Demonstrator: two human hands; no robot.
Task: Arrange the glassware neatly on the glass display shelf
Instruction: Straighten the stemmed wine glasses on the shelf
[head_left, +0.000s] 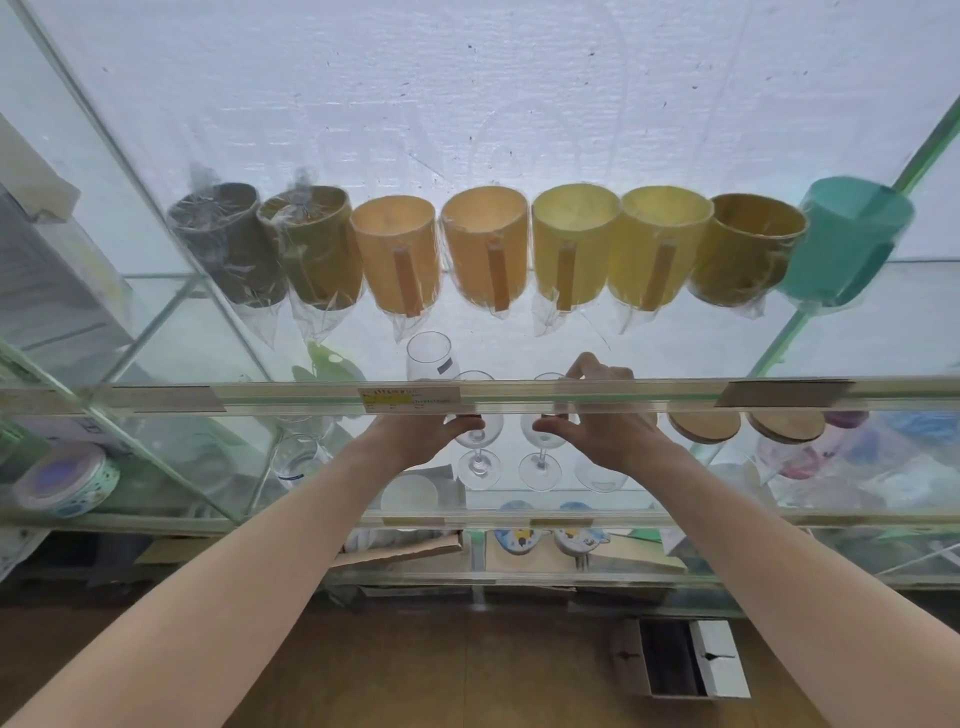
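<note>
Two clear stemmed wine glasses stand side by side on the middle glass shelf (519, 512). My left hand (415, 436) is wrapped around the bowl of the left wine glass (478, 457). My right hand (602, 421) grips the bowl of the right wine glass (541, 460), fingers showing above the upper shelf's front rail. A third clear glass with a dark label (430, 356) stands behind them, slightly left. Another clear glass (298, 460) lies to the left on the same shelf.
The upper shelf rail (675, 397) crosses in front of my hands. Above it runs a row of several plastic-wrapped mugs (488, 249) and a teal cup (852, 241). Lidded jars (704, 426) sit right, a patterned bowl (65, 478) left. A cardboard box (680, 660) lies on the floor.
</note>
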